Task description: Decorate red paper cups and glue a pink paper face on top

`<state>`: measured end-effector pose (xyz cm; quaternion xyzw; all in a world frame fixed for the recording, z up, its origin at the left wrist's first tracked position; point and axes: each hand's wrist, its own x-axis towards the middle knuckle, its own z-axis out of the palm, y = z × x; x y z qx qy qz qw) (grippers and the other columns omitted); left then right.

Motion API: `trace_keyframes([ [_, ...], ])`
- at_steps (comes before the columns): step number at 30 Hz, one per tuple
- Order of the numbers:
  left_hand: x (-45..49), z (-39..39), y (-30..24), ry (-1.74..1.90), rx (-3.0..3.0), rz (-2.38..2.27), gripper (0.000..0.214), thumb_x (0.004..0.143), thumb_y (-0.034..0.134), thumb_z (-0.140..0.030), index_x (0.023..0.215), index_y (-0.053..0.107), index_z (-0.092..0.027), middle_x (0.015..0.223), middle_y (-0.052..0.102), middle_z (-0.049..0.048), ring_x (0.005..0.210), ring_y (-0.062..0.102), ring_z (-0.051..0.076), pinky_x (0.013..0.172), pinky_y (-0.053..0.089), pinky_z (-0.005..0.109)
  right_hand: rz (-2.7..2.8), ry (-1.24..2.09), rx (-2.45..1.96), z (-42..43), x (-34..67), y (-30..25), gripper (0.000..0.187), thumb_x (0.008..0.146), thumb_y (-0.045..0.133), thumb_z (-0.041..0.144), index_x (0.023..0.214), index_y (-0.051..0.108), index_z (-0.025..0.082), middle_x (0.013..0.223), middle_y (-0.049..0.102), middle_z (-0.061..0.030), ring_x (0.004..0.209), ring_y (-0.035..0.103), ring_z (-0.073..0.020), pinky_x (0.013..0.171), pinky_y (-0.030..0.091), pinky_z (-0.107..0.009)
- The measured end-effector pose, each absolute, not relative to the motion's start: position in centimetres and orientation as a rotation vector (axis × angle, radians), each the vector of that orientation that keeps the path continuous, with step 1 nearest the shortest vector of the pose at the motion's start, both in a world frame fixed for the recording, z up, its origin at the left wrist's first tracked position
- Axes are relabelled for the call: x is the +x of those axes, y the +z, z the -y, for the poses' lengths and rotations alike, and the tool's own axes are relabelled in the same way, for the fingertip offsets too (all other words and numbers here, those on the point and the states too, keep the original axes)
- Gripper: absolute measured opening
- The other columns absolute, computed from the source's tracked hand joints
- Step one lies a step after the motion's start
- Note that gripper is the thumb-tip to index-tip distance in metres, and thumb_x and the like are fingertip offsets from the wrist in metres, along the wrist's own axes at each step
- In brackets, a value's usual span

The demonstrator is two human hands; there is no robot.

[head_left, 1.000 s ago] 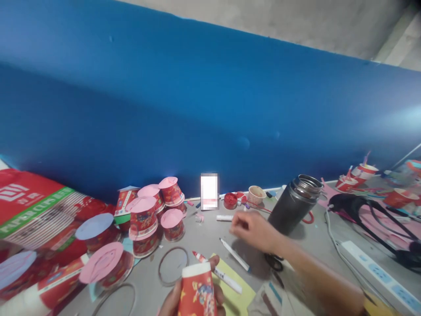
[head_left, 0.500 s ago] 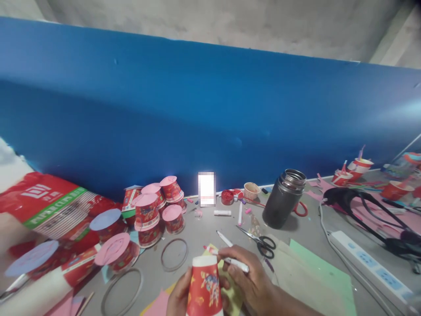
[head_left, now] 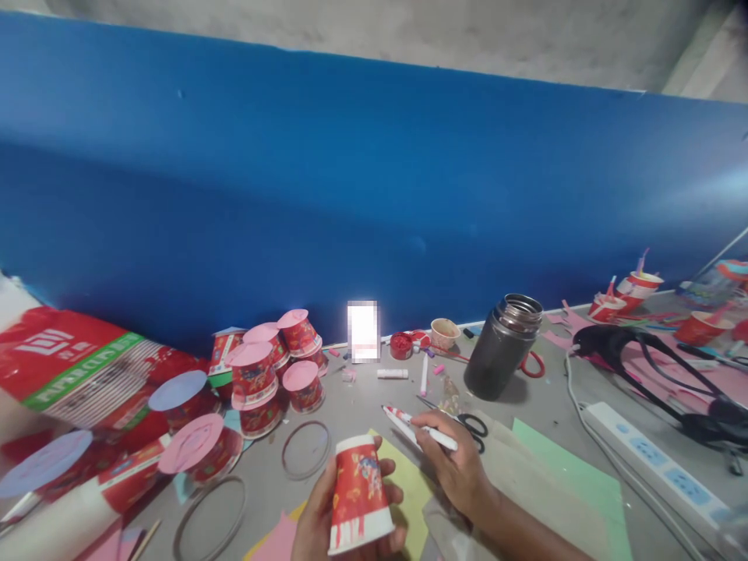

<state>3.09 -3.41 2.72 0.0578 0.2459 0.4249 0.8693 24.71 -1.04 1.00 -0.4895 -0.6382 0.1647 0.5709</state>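
Note:
My left hand (head_left: 319, 506) is wrapped round a red printed paper cup (head_left: 359, 487), its white end band streaked with red strokes. The cup leans a little above the table at the bottom centre. To its right, my right hand (head_left: 459, 463) grips a white marker (head_left: 439, 439) with a red tip, apart from the cup and pointing left. Another white marker (head_left: 402, 427) lies just below that tip. Partly hidden behind my right hand are black-handled scissors (head_left: 474, 428). Under both hands lies yellow paper (head_left: 403, 460).
Several red cups with pink paper discs (head_left: 251, 374) stand stacked at left, beside a red bag of paper cups (head_left: 87, 358). A dark open flask (head_left: 503, 347) stands right of centre. Further right are green paper (head_left: 566, 475), a power strip (head_left: 654, 460) and black straps (head_left: 648, 366).
My right hand with the marker has moved right, away from the cup. The cup has tilted, and more of its red-streaked white band shows. The view has shifted slightly.

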Motion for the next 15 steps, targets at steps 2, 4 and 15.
trace_keyframes([
  [2,3.1,3.6,2.9,0.909,0.121,-0.532,0.059,0.097,0.072,-0.045,0.149,0.059,-0.020,0.107,0.081,0.0154,0.091,0.077,0.031,0.077,0.060,0.048,1.547,0.361,-1.133,1.1,24.8,0.8,0.022,0.103,0.062,0.038,0.105,0.081,0.026,0.097,0.083,-0.0080,0.087,0.080,-0.0257,0.078,0.065,-0.032],
  [4,3.0,3.7,3.3,0.924,0.121,-0.553,0.060,0.098,0.071,-0.044,0.150,0.058,-0.017,0.103,0.081,0.0162,0.089,0.077,0.031,0.075,0.061,0.049,1.581,0.365,-1.133,1.0,24.9,0.7,0.022,0.103,0.062,0.037,0.110,0.080,0.027,0.100,0.083,-0.0084,0.090,0.080,-0.0264,0.080,0.065,-0.034],
  [15,3.1,2.7,5.7,1.049,0.129,-0.792,0.043,0.104,0.058,-0.034,0.139,0.062,-0.009,0.096,0.081,0.0149,0.078,0.080,0.029,0.069,0.066,0.043,1.452,0.644,-1.303,1.2,25.6,1.6,0.027,0.096,0.064,0.043,0.087,0.076,0.022,0.070,0.073,-0.0032,0.065,0.068,-0.0192,0.066,0.058,-0.031],
])
